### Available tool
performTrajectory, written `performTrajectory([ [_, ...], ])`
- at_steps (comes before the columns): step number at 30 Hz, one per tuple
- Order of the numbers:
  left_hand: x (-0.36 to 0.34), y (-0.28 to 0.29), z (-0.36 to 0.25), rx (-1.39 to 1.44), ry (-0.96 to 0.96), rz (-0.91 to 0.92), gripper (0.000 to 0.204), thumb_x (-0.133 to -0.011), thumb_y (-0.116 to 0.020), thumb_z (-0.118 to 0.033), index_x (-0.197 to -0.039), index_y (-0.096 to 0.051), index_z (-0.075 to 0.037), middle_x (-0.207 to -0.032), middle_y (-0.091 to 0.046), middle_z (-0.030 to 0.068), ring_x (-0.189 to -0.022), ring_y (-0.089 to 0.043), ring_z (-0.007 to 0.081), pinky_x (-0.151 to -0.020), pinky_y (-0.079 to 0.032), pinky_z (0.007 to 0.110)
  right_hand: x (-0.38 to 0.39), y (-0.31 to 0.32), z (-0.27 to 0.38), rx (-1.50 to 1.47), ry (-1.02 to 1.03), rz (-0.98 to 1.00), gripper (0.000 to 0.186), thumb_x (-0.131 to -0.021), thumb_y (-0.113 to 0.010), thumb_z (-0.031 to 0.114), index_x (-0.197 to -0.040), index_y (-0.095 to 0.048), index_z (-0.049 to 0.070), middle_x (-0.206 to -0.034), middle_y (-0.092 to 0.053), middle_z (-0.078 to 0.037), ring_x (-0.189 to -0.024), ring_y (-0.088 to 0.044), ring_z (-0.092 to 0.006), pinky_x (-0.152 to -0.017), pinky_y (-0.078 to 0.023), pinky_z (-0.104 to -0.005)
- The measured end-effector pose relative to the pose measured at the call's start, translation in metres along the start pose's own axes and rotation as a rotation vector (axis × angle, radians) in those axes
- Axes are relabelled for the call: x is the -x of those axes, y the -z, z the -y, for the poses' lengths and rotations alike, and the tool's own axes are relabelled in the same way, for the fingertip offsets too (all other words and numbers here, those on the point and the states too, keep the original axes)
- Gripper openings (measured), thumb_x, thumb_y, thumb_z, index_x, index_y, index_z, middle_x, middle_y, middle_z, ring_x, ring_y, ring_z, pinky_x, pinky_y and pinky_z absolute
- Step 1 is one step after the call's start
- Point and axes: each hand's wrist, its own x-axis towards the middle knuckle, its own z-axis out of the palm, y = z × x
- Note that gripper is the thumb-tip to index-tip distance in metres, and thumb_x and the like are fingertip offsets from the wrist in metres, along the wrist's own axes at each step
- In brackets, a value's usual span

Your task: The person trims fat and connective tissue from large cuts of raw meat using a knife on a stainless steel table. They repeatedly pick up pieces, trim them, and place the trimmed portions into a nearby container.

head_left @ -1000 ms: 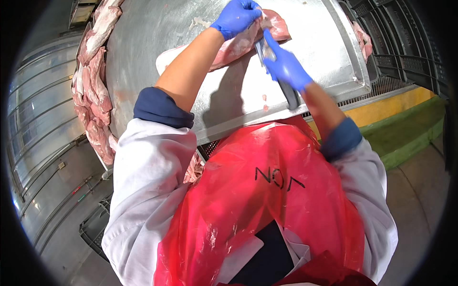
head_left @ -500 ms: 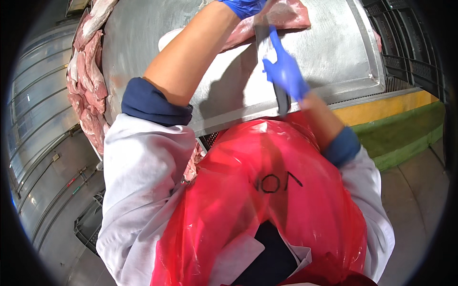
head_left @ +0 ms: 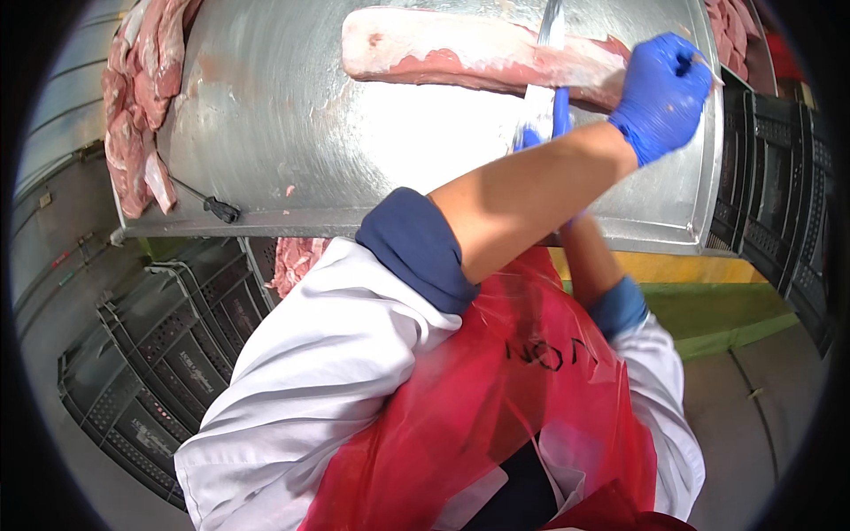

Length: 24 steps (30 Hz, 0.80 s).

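Note:
A long slab of pink meat with a pale fat layer, like a pork loin [head_left: 478, 55], lies across the metal table. At its right end my left hand [head_left: 664, 99], in a blue glove, is closed in a fist; a thin pale strip of the meat pokes out beyond the fingers. My left forearm crosses over to the right, above my right hand [head_left: 561, 113]. That gloved hand holds a knife [head_left: 538, 108], one finger stretched along the blade. The blade shows on both sides of the loin, with its middle covered by the surface layer. The knife's handle is hidden.
The metal table [head_left: 266, 133] has a raised rim. More meat pieces [head_left: 142, 97] lie along its left edge, beside a dark-handled tool [head_left: 221, 210]. Black crates [head_left: 770, 177] stand at the right, others [head_left: 159, 354] at lower left. Further meat [head_left: 733, 35] sits at the far right.
My left hand has swung right to the loin's end. The knife has moved from in front of the loin to across it, and the view has shifted, showing the whole loin.

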Motion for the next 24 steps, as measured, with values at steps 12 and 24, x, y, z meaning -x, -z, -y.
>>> performTrajectory([
  [12,0.023,-0.012,-0.029,0.103,-0.170,-0.056,0.010,-0.096,-0.057,-0.004,-0.090,-0.059,0.004,-0.077,-0.070,0.0109,-0.072,-0.069,0.0139,-0.068,-0.054,0.027,0.032,-0.101,-0.001,0.899,0.239,-0.027,0.075,-0.095,-0.053,0.004,-0.160,-0.016,0.009,-0.073,-0.061,-0.009,-0.054,-0.056,-0.0139,-0.048,-0.047,-0.0295],
  [24,0.034,-0.034,-0.065,0.221,-0.186,-0.062,0.008,-0.094,-0.056,0.001,-0.086,-0.058,0.003,-0.074,-0.068,0.0105,-0.070,-0.066,0.0134,-0.064,-0.052,0.027,-0.033,-0.127,0.009,0.955,0.250,0.056,0.046,-0.097,-0.058,0.012,-0.137,-0.042,-0.004,-0.073,-0.065,-0.011,-0.054,-0.060,-0.0149,-0.049,-0.051,-0.0310],
])
